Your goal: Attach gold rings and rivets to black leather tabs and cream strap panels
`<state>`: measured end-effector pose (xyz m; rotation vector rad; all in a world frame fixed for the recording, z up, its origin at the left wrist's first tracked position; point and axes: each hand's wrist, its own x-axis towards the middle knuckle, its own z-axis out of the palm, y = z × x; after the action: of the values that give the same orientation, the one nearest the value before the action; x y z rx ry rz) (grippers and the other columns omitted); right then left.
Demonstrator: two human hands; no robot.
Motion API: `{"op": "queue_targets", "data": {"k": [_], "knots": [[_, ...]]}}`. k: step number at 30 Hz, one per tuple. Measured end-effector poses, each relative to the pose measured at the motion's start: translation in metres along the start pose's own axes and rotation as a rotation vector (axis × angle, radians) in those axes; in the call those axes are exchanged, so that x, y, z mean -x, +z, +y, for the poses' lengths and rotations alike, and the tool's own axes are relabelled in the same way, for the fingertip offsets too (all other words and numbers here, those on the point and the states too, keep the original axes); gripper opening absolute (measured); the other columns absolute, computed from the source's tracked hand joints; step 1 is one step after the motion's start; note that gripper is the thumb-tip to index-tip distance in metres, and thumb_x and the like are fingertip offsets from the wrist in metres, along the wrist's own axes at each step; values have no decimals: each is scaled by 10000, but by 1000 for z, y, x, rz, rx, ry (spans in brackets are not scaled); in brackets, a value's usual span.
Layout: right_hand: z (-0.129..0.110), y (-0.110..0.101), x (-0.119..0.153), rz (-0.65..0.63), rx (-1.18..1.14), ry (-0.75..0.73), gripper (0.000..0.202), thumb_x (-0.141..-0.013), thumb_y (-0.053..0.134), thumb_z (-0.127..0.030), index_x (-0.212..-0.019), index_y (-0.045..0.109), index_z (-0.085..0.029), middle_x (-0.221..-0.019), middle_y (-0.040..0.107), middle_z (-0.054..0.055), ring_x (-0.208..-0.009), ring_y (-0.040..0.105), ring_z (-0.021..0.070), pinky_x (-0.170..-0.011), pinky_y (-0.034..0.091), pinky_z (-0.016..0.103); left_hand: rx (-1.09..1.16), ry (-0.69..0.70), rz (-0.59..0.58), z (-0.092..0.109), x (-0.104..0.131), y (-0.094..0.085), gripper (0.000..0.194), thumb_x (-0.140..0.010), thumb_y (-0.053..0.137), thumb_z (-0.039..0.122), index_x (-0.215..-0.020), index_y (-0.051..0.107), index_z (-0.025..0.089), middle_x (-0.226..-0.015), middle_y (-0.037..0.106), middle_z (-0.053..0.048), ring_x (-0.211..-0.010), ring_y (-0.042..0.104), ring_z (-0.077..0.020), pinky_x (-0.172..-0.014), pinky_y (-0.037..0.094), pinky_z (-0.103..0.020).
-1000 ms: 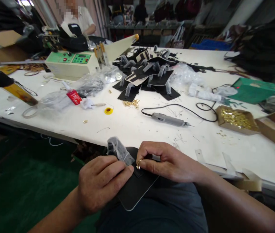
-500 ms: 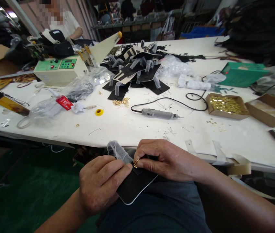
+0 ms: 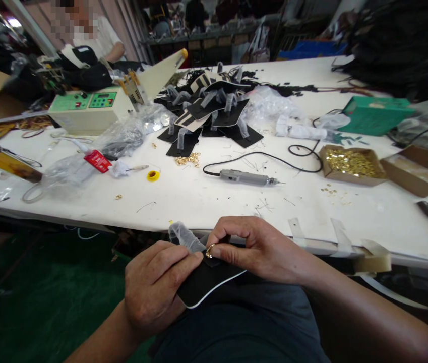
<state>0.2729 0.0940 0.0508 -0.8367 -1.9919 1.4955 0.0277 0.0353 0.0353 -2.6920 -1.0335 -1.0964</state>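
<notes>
The person sits at the counter (image 3: 206, 201) with a black leather piece (image 3: 206, 285) resting on the lap, just below the counter's near edge. The left hand (image 3: 157, 287) has its grip closed over the piece's left end, thumb and fingers pressing it flat beside a wrapped plastic tab (image 3: 185, 236). The right hand (image 3: 253, 249) pinches a small gold ring (image 3: 209, 250) between thumb and forefinger, right where the tab meets the leather. Compared with a second ago, the leather has tipped flatter and slid further under the left hand, so less of it shows, while the ring sits at the same spot; to my eye the fitting is being worked into place rather than finished. Further up the counter lie an electric screwdriver (image 3: 247, 177), a box of gold fittings (image 3: 352, 164) and a pile of similar black pieces (image 3: 214, 116)
</notes>
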Motion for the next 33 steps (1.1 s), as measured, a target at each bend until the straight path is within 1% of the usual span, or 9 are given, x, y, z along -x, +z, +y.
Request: {"op": "queue_targets", "data": {"k": [2,7,13,17,19,21,24,30,33], "knots": [[0,1,-1,-9,36,-7,137,-1017,652,-283,-984,744,-186,-930,720,8,-847,640,135,-775,468,247,-4,-27,14,0,2,2,243,-851,739,73,-1089,754,120,-979,769,-112,-861,726,-212,-738,614,-336],[2,4,-4,-3,54,22,158,-1021,648,-299,-988,747,-181,-922,721,12,-833,641,135,-758,464,249,83,-28,-1,-1,6,5,350,-861,676,2,-1187,731,117,-1158,803,-133,-990,766,-217,-849,638,-339],[3,6,-7,10,-10,73,161,-1009,666,-322,-973,746,-187,-918,722,9,-829,637,140,-758,479,257,177,-58,25,-2,0,6,324,-866,713,20,-1168,741,133,-1076,828,-106,-913,777,-192,-800,644,-310],[3,11,-7,123,-74,91,106,-946,741,-286,-978,698,-194,-891,695,1,-824,630,148,-748,500,262,207,-75,29,-2,-5,5,332,-869,700,8,-1167,738,151,-1061,831,-99,-904,785,-187,-801,649,-305],[4,14,-5,198,-55,56,119,-919,770,-266,-953,678,-199,-890,681,3,-815,627,150,-745,507,269,217,-77,28,-2,-5,5,327,-855,711,-1,-1149,744,136,-1056,831,-108,-907,785,-191,-809,647,-307],[4,15,-2,233,-2,2,98,-933,757,-260,-902,686,-200,-900,685,11,-816,634,149,-757,511,277,221,-74,33,-2,-5,6,315,-840,731,-3,-1129,751,119,-1055,829,-115,-910,780,-192,-815,642,-308],[4,16,3,215,69,-30,111,-973,713,-259,-876,725,-205,-889,706,10,-816,653,144,-757,509,276,231,-73,34,-2,-4,7,314,-827,746,-8,-1117,758,112,-1062,827,-115,-907,773,-186,-817,635,-305],[-3,16,5,165,114,50,150,-990,687,-297,-898,771,-214,-859,729,6,-787,666,145,-718,498,277,243,-78,37,0,-7,7,321,-828,746,-5,-1123,756,120,-1050,830,-108,-883,773,-182,-794,638,-301],[-6,15,7,155,111,32,152,-992,645,-238,-969,794,-223,-905,748,19,-824,681,156,-749,512,281,236,-85,43,1,-8,7,328,-839,730,-5,-1134,750,137,-1038,833,-101,-882,777,-181,-782,640,-297]]}}
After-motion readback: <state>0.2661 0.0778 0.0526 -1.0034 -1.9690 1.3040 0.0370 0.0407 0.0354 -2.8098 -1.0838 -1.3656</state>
